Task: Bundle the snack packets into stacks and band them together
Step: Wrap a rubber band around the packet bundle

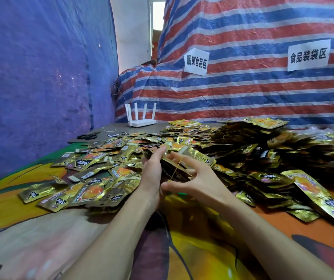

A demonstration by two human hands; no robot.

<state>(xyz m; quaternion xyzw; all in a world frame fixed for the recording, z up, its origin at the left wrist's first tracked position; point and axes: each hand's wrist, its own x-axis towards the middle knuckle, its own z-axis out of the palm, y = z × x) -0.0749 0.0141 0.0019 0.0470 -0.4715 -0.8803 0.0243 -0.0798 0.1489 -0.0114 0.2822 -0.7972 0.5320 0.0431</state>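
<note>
Two grips up | left grip (152,170) clamped on stack (175,168) | right grip (202,178) hooking rubber band (177,168) | loose packets (93,160) crowd around | router (141,122) behind

Pair of bare hands, meeting ahead of us.
Our left forearm (121,229) and right forearm (263,229) rise from below and converge. Our left hand (152,172) stands on edge, its back turned leftward, fingers (160,153) reaching forward along the stack (182,174) it holds. Our right hand (201,181) faces it, fingers spread and partly curled, thumb (172,185) pointing toward the left wrist; a rubber band (175,170) runs taut from its forefinger down toward the thumb.
</note>
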